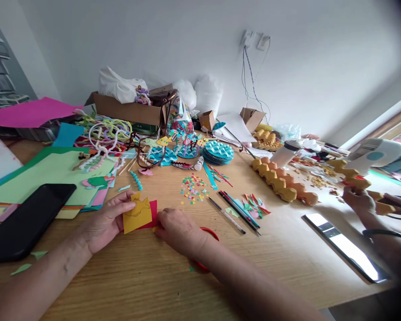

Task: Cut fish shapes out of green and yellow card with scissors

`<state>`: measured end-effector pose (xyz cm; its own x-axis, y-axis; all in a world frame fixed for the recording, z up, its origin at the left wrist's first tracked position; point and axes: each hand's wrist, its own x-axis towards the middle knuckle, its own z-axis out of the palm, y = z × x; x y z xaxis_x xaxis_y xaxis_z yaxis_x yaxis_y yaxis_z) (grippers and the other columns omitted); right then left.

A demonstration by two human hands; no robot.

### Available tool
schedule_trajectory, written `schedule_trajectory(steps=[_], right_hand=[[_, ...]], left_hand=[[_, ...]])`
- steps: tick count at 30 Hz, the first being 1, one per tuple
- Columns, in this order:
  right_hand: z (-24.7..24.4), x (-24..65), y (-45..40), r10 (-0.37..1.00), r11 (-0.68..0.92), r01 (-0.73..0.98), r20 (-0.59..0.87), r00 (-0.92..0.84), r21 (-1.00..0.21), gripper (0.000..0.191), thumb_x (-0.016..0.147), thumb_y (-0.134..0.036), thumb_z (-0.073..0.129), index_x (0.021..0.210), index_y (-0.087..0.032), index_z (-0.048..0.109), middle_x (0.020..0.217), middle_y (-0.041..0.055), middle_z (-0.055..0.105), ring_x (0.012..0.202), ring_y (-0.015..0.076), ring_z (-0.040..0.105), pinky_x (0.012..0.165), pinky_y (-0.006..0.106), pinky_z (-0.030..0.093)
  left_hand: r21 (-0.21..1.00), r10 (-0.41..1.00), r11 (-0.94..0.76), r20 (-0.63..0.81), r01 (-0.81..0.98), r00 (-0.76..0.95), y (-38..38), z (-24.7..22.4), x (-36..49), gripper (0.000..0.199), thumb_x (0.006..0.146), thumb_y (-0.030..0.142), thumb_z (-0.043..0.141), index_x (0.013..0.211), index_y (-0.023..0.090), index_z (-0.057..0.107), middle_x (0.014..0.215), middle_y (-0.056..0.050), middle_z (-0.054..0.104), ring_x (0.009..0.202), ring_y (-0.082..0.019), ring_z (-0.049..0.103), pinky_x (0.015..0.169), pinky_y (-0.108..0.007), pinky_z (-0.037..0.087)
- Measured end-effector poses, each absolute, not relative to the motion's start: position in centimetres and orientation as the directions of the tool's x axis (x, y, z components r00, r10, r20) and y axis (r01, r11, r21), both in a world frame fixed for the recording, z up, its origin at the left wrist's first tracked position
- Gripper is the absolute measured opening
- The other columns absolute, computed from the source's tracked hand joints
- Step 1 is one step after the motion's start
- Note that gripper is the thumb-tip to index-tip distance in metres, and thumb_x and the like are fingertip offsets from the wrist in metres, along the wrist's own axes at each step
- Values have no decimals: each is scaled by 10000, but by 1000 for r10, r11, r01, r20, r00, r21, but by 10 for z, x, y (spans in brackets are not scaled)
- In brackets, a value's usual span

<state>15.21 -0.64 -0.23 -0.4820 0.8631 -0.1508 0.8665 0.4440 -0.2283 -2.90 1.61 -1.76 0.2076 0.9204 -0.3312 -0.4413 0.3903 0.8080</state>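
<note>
Grips flat yellow paper [133,221] in the left hand [103,223], above the counter [147,272], toward its near edge. Bears a dark outline [139,208], hard to make out, elongated roughly left to right. Overlaps smooth red paper [153,215]. Holds the right hand [178,228] curled at the red edge; with fingertips hidden, cannot tell whether grasping.

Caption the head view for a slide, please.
Left hand holding yellow paper with a drawn outline, right hand at the red paper behind it, over a wooden table.

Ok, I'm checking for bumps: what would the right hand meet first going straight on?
The right hand would likely meet the red paper first, though they may already touch; the left hand lies beyond.
</note>
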Motion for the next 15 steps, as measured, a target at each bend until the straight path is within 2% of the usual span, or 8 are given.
schedule_trajectory(steps=[9,13,15], right_hand=[[1,143,-12,865,440,876,-168,-472,-196,235,792,-154,467,907,-107,668,883,143,692,759,238,659,611,291,467],[8,162,-19,875,451,857,-65,-480,-249,201,802,-171,463,888,-154,644,904,92,675,728,173,629,586,238,422],[15,185,-20,939,330,898,4,-344,-291,147,797,-153,486,809,-170,632,817,47,670,682,134,600,585,209,390]], left_hand=[[809,914,406,-352,-425,202,13,-11,-26,285,656,3,651,849,212,663,718,1,707,629,-147,679,568,-231,566],[808,911,412,-356,-421,208,14,-14,-28,290,651,9,664,852,218,659,731,2,709,615,-145,675,563,-241,570],[803,906,423,-368,-420,211,14,-15,-29,291,645,12,673,848,219,657,738,2,710,622,-150,677,564,-250,574]])
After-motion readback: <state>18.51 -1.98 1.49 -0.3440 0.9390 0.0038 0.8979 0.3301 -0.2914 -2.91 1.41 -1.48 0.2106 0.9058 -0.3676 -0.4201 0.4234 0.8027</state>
